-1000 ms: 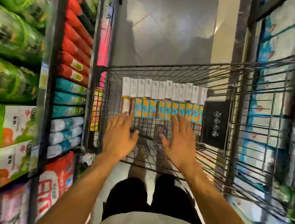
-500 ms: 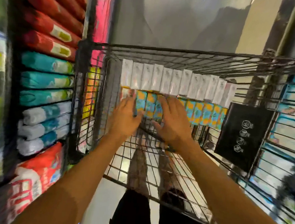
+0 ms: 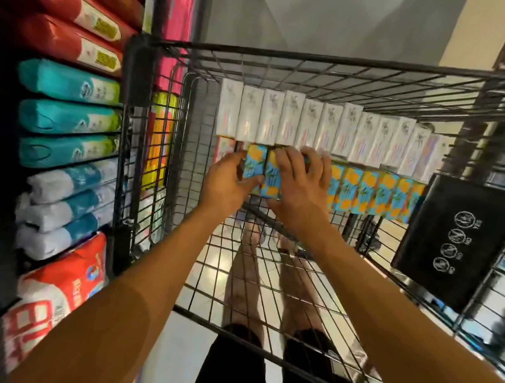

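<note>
1. Two hands work at one row of blue boxes (image 3: 367,192), slim rectangular cartons printed with orange fruit and green leaves.
2. That row stands low against the far wall of the wire cart (image 3: 318,58), directly beneath a row of white boxes (image 3: 312,126).
3. Each blue box stands on end, with its long axis running up and down along the cart wall. The broad printed faces are turned toward the person, and neighbouring boxes touch.
4. The left hand (image 3: 225,186) has its grip clamped on the row's left end, thumb across the front face and fingers round the outer side.
5. The right hand (image 3: 303,186) has its grip clamped as well, fingers curled over the tops of the next boxes and thumb under their lower edge.
6. Eight blue boxes show: two between the hands and six to the right of the right hand. Any under that hand are hidden. The white boxes number about twelve, though the far-right ones blur.
7. One black sign (image 3: 454,239) hangs on the cart's right wall, and three teal packs (image 3: 65,117) lie stacked on the shelf at left.
</note>
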`<state>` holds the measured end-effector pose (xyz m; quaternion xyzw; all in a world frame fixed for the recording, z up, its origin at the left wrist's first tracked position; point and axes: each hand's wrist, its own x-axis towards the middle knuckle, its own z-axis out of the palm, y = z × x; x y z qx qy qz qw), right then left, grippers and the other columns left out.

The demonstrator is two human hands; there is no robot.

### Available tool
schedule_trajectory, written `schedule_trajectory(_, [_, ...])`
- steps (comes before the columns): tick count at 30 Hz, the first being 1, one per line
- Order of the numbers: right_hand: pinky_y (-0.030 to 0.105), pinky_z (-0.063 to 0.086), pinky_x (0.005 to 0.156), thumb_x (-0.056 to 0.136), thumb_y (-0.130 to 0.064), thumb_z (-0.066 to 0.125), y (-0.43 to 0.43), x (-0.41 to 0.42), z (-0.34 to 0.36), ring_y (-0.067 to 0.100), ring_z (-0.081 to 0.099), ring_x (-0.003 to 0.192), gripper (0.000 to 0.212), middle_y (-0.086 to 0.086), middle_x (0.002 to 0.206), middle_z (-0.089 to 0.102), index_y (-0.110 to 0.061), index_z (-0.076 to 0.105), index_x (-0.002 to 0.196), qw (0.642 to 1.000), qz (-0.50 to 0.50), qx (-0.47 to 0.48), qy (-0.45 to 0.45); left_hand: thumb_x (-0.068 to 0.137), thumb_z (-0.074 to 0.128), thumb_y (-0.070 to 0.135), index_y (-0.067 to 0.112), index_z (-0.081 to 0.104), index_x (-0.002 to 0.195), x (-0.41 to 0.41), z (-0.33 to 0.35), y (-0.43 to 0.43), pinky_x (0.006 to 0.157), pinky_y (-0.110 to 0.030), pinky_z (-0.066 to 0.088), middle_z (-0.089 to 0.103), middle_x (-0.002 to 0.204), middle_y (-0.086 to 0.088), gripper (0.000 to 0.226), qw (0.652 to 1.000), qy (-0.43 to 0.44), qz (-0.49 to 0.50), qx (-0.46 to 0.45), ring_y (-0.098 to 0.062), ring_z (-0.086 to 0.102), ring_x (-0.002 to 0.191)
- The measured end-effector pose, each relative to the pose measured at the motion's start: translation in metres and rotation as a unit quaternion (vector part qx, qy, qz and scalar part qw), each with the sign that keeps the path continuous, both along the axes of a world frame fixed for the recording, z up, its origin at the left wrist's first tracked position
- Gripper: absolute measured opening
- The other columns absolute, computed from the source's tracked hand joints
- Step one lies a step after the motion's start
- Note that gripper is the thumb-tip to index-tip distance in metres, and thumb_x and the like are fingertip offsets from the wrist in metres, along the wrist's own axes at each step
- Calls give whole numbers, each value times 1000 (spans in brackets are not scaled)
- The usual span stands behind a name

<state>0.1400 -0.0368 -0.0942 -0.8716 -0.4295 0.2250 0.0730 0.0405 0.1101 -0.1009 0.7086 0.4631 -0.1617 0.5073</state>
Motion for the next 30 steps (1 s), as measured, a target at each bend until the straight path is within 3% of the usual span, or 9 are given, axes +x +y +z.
schedule_trajectory(5, [58, 4, 127, 68, -56, 81, 0, -1, 4, 36, 25, 146, 98, 10, 149, 48, -10, 48, 148, 999, -21, 20, 15, 83, 84, 25, 19, 70, 118, -2, 8, 2, 86, -42, 63, 76, 106, 6, 38, 997, -4, 66, -39, -12, 73, 97])
schedule_trajectory(8, [59, 21, 123, 74, -61, 61, -4, 0, 19, 37, 34, 142, 91, 16, 144, 53, -5, 51, 144, 995, -37, 69, 60, 85, 82, 23, 22, 72, 114, -5, 19, 5, 86, -41, 63, 77, 105, 9, 30, 994, 1, 95, -52, -9, 73, 97])
schedule_trajectory(12, [57, 40, 109, 84, -51, 73, -12, 2, 49, 38, 48, 129, 85, 19, 139, 51, 2, 46, 144, 977, -51, 147, 149, 91, 75, 17, 15, 72, 113, -15, 54, 8, 84, -38, 63, 76, 102, 6, 22, 991, -11, 121, -53, -9, 73, 93])
schedule_trajectory(17, [42, 58, 94, 77, -43, 84, -9, -4, 127, 18, 57, 122, 85, 5, 135, 47, -22, 39, 145, 898, -190, 206, 340, 95, 68, 13, 14, 65, 111, -30, 114, 13, 68, -21, 56, 72, 100, 1, 15, 988, -34, 135, -60, -13, 69, 86])
schedule_trajectory(19, [43, 61, 91, 73, -35, 89, -8, -9, 159, 17, 57, 128, 88, 12, 139, 49, -32, 36, 143, 861, -215, 226, 401, 98, 63, 14, 17, 60, 107, -38, 143, 13, 69, -26, 58, 70, 99, -1, 10, 986, -48, 146, -69, -19, 70, 89])
schedule_trajectory(21, [30, 60, 81, 66, -34, 91, -6, -15, 192, 7, 62, 120, 92, 10, 133, 56, -33, 33, 137, 832, -242, 222, 448, 101, 58, 15, 15, 58, 111, -46, 175, 13, 72, -30, 59, 69, 102, -4, 11, 982, -71, 154, -81, -21, 69, 91])
schedule_trajectory(24, [23, 56, 78, 63, -33, 89, -3, -27, 229, 1, 65, 105, 92, -16, 118, 63, -29, 30, 134, 838, -237, 213, 442, 103, 53, 12, 11, 55, 117, -62, 220, 13, 62, -16, 53, 66, 100, -3, 15, 978, -97, 167, -83, -15, 64, 84])
schedule_trajectory(26, [29, 57, 84, 66, -40, 86, 1, -37, 251, 13, 65, 109, 87, -5, 125, 60, -39, 31, 134, 852, -238, 208, 417, 102, 54, 10, 11, 54, 119, -75, 244, 12, 64, -18, 52, 67, 101, -3, 18, 977, -113, 164, -73, -13, 64, 81])
schedule_trajectory(30, [38, 58, 90, 70, -33, 86, 7, -55, 286, 21, 62, 109, 83, 8, 127, 52, -31, 37, 138, 889, -212, 214, 344, 99, 59, 7, 11, 55, 123, -103, 285, 13, 72, -18, 50, 67, 102, 1, 25, 970, -134, 190, -76, 0, 64, 82])
